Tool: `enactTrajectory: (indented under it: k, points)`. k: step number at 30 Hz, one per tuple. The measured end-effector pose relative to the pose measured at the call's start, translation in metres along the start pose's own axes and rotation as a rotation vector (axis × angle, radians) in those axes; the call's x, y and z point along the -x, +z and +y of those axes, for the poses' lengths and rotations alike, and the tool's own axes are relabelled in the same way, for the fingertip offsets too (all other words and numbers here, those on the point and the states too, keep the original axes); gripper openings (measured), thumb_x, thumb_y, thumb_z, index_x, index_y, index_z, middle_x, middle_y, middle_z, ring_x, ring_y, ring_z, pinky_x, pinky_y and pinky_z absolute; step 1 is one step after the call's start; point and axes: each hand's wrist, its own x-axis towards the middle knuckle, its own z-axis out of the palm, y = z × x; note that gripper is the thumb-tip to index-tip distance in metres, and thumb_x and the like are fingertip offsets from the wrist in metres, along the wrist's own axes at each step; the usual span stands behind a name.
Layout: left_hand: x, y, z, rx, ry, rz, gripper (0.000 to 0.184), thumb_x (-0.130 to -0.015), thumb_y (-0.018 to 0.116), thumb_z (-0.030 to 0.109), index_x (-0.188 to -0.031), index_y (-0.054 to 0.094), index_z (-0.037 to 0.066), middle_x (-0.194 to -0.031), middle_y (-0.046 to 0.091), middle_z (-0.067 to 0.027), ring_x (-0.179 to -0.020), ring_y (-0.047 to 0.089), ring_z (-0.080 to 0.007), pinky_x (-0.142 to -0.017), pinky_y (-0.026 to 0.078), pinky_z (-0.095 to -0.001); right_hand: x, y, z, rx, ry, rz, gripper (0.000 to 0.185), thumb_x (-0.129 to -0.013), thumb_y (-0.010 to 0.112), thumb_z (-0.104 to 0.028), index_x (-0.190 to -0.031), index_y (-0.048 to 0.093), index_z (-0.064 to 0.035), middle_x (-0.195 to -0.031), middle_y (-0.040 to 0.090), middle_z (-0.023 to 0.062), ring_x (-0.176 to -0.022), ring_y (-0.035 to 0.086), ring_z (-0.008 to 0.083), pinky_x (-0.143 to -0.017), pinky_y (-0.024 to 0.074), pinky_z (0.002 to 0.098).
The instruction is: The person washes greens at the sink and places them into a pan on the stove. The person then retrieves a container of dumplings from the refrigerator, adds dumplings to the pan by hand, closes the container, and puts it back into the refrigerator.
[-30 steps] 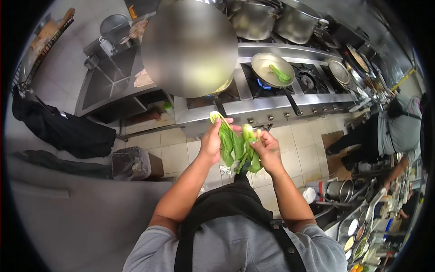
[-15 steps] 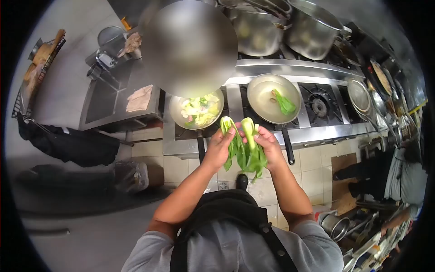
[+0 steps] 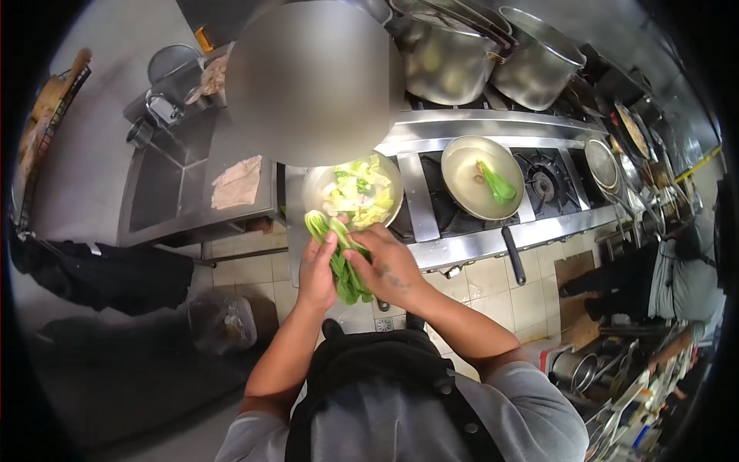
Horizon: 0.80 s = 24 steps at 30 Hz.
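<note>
Left hand curls round leafy greens, right hand pinches them; stem ends point panward, leaves bodyward, right hand nearer vegetable-filled pan

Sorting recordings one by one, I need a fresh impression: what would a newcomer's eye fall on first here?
Probably the large grey blur at top centre, which hides part of the view. Below it, the left hand and right hand hold bright green bok choy at the near edge of a frying pan of chopped greens. Further right on the stove, a second frying pan holds a leafy green piece.
</note>
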Motion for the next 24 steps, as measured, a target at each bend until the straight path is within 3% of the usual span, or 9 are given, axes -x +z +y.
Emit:
enactTrajectory:
  k: [1, 6, 8, 12, 13, 14, 16, 22, 24]
  points:
    - [-0.001, -0.016, 0.01, -0.086, 0.025, -0.006, 0.032, -0.093, 0.053, 0.018, -0.12, 0.05, 0.002, -0.107, 0.059, -0.0072, -0.097, 0.058, -0.015, -0.084, 0.047, -0.0296, -0.006, 0.017, -0.012, 0.143, -0.031, 0.013, 0.03, -0.083, 0.065, -0.016, -0.109, 0.059, -0.0033, -0.095, 0.058, 0.0191, -0.087, 0.059, 0.035, -0.074, 0.0479, 0.0382]
    - [-0.017, -0.075, 0.083, -0.057, -0.007, 0.025, 0.035, -0.092, 0.055, 0.022, -0.122, 0.051, 0.003, -0.1, 0.059, -0.0074, -0.092, 0.058, -0.0155, -0.082, 0.048, -0.0285, -0.036, 0.095, -0.047, -0.059, -0.126, 0.034, 0.029, -0.083, 0.064, -0.012, -0.11, 0.058, -0.0024, -0.1, 0.06, 0.0196, -0.084, 0.06, 0.0344, -0.07, 0.0491, 0.0374]
    - [-0.031, -0.096, 0.104, -0.066, 0.056, -0.041, 0.033, -0.092, 0.057, 0.02, -0.12, 0.051, 0.003, -0.095, 0.061, -0.0058, -0.086, 0.059, -0.0138, -0.076, 0.049, -0.0277, -0.046, 0.101, -0.055, -0.123, 0.073, 0.109, 0.019, -0.086, 0.062, -0.011, -0.102, 0.061, -0.0012, -0.091, 0.062, 0.0131, -0.082, 0.062, 0.0225, -0.075, 0.0485, 0.0353]
    - [-0.068, -0.137, 0.137, -0.064, 0.092, -0.069, 0.031, -0.091, 0.058, 0.017, -0.118, 0.052, 0.003, -0.091, 0.06, -0.0047, -0.083, 0.058, -0.0129, -0.076, 0.049, -0.0282, -0.064, 0.097, -0.04, -0.213, 0.366, 0.032, 0.023, -0.091, 0.058, -0.02, -0.101, 0.062, 0.0011, -0.088, 0.065, 0.0079, -0.089, 0.061, 0.0145, -0.099, 0.0356, 0.0323]
    - [-0.076, -0.146, 0.143, -0.088, 0.124, -0.045, 0.03, -0.09, 0.058, 0.014, -0.117, 0.052, 0.003, -0.089, 0.06, -0.0044, -0.082, 0.058, -0.0128, -0.076, 0.049, -0.0287, -0.071, 0.096, -0.04, -0.263, 0.438, -0.005, 0.028, -0.092, 0.057, -0.023, -0.101, 0.062, 0.0025, -0.088, 0.066, 0.0081, -0.089, 0.06, 0.0139, -0.099, 0.0361, 0.0328]
    - [-0.084, -0.158, 0.151, -0.08, 0.159, -0.017, 0.03, -0.09, 0.058, 0.014, -0.117, 0.052, 0.003, -0.089, 0.06, -0.0044, -0.082, 0.058, -0.0128, -0.076, 0.049, -0.0287, -0.073, 0.102, -0.019, -0.209, 0.368, -0.014, 0.03, -0.091, 0.059, -0.025, -0.101, 0.062, 0.0033, -0.086, 0.065, 0.0074, -0.086, 0.06, 0.0138, -0.089, 0.0426, 0.0294]
    - [-0.093, -0.187, 0.181, -0.113, 0.159, 0.069, 0.027, -0.088, 0.058, 0.009, -0.114, 0.053, 0.004, -0.087, 0.06, -0.0045, -0.081, 0.058, -0.0136, -0.075, 0.048, -0.0295, -0.081, 0.119, -0.008, -0.349, 0.416, -0.058, 0.031, -0.091, 0.06, -0.025, -0.102, 0.061, 0.0039, -0.085, 0.065, 0.0073, -0.084, 0.059, 0.0131, -0.08, 0.0453, 0.026]
    - [-0.144, -0.287, 0.291, -0.246, 0.277, 0.546, 0.021, -0.083, 0.066, 0.016, -0.098, 0.057, 0.004, -0.074, 0.054, -0.0019, -0.066, 0.053, -0.0131, -0.061, 0.046, -0.028, -0.12, 0.171, -0.007, -0.364, 0.605, -0.291, 0.025, -0.09, 0.061, -0.02, -0.102, 0.062, 0.0014, -0.084, 0.065, 0.0042, -0.08, 0.059, 0.0092, -0.074, 0.0454, 0.0234]
    - [-0.177, -0.33, 0.32, -0.326, 0.318, 0.567, 0.019, -0.084, 0.066, 0.017, -0.095, 0.058, 0.005, -0.072, 0.054, -0.0017, -0.063, 0.052, -0.0126, -0.057, 0.046, -0.0288, -0.135, 0.194, -0.01, -0.368, 0.583, -0.346, 0.024, -0.09, 0.061, -0.021, -0.102, 0.061, -0.0006, -0.083, 0.066, 0.002, -0.075, 0.056, 0.0076, -0.068, 0.0436, 0.0214]
